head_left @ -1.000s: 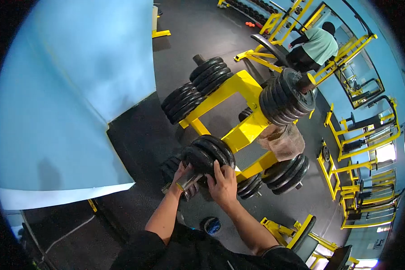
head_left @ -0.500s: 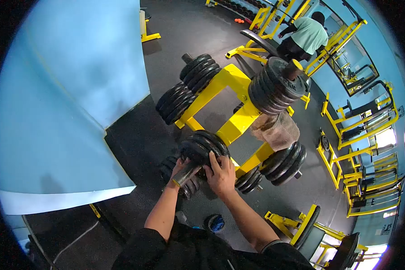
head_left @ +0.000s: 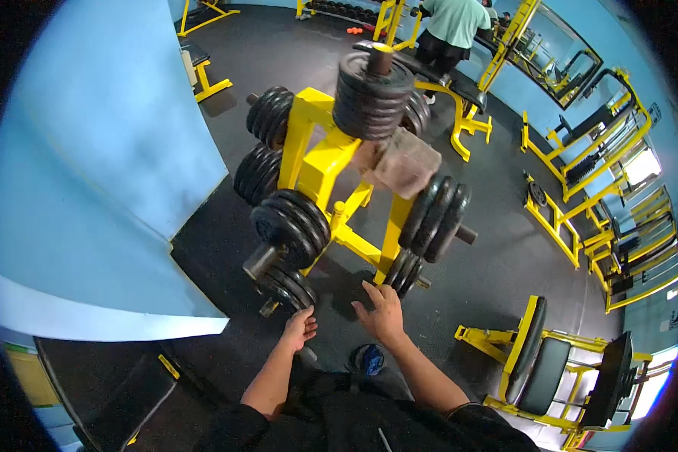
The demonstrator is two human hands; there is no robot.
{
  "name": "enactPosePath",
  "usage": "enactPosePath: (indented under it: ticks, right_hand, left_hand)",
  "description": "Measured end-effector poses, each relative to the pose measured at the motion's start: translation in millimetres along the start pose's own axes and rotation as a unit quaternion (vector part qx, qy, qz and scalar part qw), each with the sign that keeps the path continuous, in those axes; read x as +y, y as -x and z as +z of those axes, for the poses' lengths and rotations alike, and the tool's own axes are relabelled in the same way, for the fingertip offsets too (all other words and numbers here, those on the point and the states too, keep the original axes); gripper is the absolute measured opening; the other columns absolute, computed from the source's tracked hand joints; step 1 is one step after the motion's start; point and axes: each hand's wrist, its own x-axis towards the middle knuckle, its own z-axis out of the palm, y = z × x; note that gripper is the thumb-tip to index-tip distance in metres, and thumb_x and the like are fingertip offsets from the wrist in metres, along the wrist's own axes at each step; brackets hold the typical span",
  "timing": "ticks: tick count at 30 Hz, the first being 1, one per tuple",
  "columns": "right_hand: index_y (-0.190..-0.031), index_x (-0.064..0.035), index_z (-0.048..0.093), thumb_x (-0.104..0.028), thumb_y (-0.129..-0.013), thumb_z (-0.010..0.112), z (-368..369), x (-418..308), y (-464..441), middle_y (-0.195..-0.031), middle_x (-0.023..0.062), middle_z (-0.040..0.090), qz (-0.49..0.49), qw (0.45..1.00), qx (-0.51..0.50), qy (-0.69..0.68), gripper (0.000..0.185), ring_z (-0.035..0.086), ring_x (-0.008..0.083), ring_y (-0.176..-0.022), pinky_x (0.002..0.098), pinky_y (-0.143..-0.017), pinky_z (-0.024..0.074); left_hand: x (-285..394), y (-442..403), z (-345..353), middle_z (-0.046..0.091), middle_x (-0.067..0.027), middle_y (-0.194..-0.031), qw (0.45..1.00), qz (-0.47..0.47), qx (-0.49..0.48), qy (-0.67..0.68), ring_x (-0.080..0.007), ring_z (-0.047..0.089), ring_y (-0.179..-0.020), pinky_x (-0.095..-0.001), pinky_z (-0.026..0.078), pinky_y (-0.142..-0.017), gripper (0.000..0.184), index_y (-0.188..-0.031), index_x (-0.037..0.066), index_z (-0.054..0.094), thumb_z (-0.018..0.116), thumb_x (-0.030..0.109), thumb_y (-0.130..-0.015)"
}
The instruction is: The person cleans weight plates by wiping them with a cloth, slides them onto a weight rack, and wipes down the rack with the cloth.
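Left hand half-curled, right hand spread wide — both empty — near yellow metal rack, black round weight plates on its near-left peg (left-hand contact with lower stack unclear).

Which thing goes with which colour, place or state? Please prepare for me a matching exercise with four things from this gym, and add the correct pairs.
Column 1
1. Rack frame
2. Topmost plates
3. Right hand
4. Other person's shirt

Column 2
A. Empty, with fingers spread
B. Pale green
C. Yellow
D. Stacked around the top post

Right pairs: 1-C, 2-D, 3-A, 4-B
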Motion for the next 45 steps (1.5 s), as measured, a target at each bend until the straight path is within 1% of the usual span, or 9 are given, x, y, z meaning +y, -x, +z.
enactPosePath:
  ticks: [10,15,22,26,32,36,40,43,45]
  right_hand:
    - [-0.118,-0.0073,0.059,-0.025,-0.075,0.073,-32.1,132.7,168.0,-0.108,0.0169,0.059,0.066,0.968,-0.240,-0.037,0.048,0.056,0.0357,-0.102,0.0425,-0.089,0.0454]
    - [-0.118,-0.0073,0.059,-0.025,-0.076,0.071,-16.1,216.5,262.8,-0.108,0.0190,0.059,0.160,0.955,-0.235,-0.081,0.048,0.054,0.0373,-0.105,0.0431,-0.091,0.0446]
    - [-0.115,-0.0048,0.059,-0.022,-0.073,0.073,114.9,335.5,371.9,-0.101,0.0189,0.061,0.253,0.922,-0.292,-0.017,0.047,0.057,0.0369,-0.099,0.0417,-0.089,0.0451]
    - [-0.130,-0.0090,0.049,-0.023,-0.070,0.075,228.7,395.8,397.0,-0.119,0.0239,0.054,0.188,0.907,-0.376,0.021,0.066,0.051,0.0418,-0.109,0.0445,-0.094,0.0429]
    - [-0.148,-0.0172,0.019,-0.038,-0.068,0.077,397.4,454.4,415.4,-0.146,0.0257,0.027,0.041,0.934,-0.322,0.148,0.101,0.029,0.0430,-0.134,0.0487,-0.109,0.0287]
    - [-0.145,-0.0160,0.028,-0.036,-0.070,0.076,451.8,483.3,471.1,-0.145,0.0246,0.028,0.029,0.956,-0.251,0.150,0.092,0.029,0.0423,-0.133,0.0476,-0.109,0.0282]
    - [-0.131,-0.0101,0.048,-0.026,-0.074,0.072,421.6,476.0,509.4,-0.142,0.0223,0.035,0.015,0.959,-0.271,0.082,0.064,0.034,0.0405,-0.130,0.0453,-0.107,0.0326]
    - [-0.124,-0.0088,0.055,-0.017,-0.075,0.071,389.2,471.1,521.5,-0.128,0.0217,0.051,0.140,0.954,-0.265,-0.014,0.052,0.049,0.0332,-0.118,0.0390,-0.099,0.0402]
    - [-0.115,-0.0072,0.061,-0.013,-0.078,0.067,367.1,477.1,532.0,-0.105,0.0149,0.063,0.471,0.831,-0.186,-0.230,0.038,0.059,0.0229,-0.097,0.0323,-0.087,0.0459]
  left_hand:
    - [-176.9,59.6,50.4,0.059,-0.0055,-0.107,0.984,0.057,0.110,-0.125,-0.0148,0.054,-0.088,-0.0308,0.044,-0.078,0.056,-0.124,0.007,0.051,0.069,0.038,-0.081]
    - [-322.3,24.1,36.3,0.054,-0.0148,-0.119,0.952,-0.009,0.182,-0.247,-0.0283,0.052,-0.110,-0.0376,0.043,-0.092,0.068,-0.129,0.003,0.045,0.072,0.038,-0.078]
    - [-449.0,-48.7,3.9,0.045,-0.0243,-0.130,0.882,0.021,0.177,-0.437,-0.0361,0.043,-0.123,-0.0411,0.036,-0.102,0.076,-0.132,-0.001,0.040,0.076,0.032,-0.074]
    - [-543.7,-129.0,-71.9,0.037,-0.0267,-0.136,0.848,-0.044,0.230,-0.476,-0.0413,0.036,-0.127,-0.0443,0.033,-0.106,0.083,-0.137,0.002,0.035,0.078,0.029,-0.072]
    - [-609.7,-253.7,-123.4,0.026,-0.0315,-0.141,0.841,0.129,0.234,-0.471,-0.0450,0.030,-0.130,-0.0472,0.028,-0.108,0.110,-0.145,0.000,0.014,0.083,0.030,-0.065]
    - [-619.1,-328.1,-131.6,0.031,-0.0302,-0.139,0.800,0.359,0.238,-0.418,-0.0446,0.035,-0.127,-0.0480,0.031,-0.106,0.116,-0.142,-0.005,0.019,0.086,0.041,-0.058]
    - [-599.0,-361.4,-123.0,0.041,-0.0267,-0.134,0.790,0.413,0.226,-0.392,-0.0421,0.042,-0.123,-0.0474,0.033,-0.105,0.099,-0.139,-0.002,0.031,0.082,0.038,-0.064]
    - [-572.3,-360.8,-111.9,0.040,-0.0214,-0.140,0.663,0.510,0.161,-0.524,-0.0386,0.050,-0.117,-0.0468,0.035,-0.101,0.074,-0.137,0.015,0.040,0.071,0.018,-0.070]
    - [-563.5,-339.2,-89.5,0.044,-0.0202,-0.137,0.657,0.479,0.096,-0.574,-0.0346,0.051,-0.117,-0.0450,0.037,-0.099,0.073,-0.137,0.013,0.042,0.069,0.015,-0.069]
